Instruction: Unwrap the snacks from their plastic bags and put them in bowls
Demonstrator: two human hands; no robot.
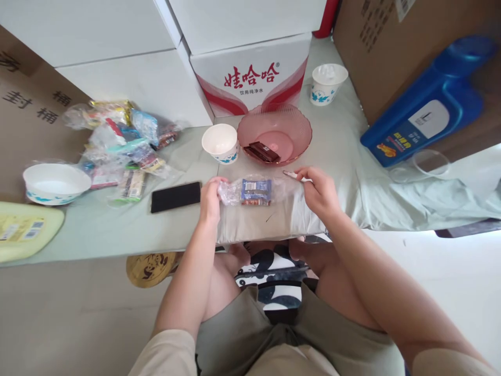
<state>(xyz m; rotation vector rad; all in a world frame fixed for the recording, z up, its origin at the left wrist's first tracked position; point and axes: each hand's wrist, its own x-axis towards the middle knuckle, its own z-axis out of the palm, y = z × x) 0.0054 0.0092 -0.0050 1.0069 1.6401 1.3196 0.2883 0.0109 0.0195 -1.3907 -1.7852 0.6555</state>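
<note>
A clear plastic bag (230,194) lies on the cloth in front of me, with a blue and brown snack packet (256,191) in its middle. My left hand (211,200) pinches the bag's left end. In my right hand (320,193) is a slim white tool (297,177) with a dark tip, held just right of the bag; its exact kind is unclear. Behind the bag stands a pink glass bowl (287,128) with dark brown wrapped snacks (263,151) in it. A white paper cup (220,141) is left of the bowl.
A black phone (176,197) lies left of my left hand. Farther left are a heap of snack packets (129,146) and a white paper bowl (57,183). Another paper cup (327,83), a blue bottle (422,109) and a clear cup (430,164) are to the right.
</note>
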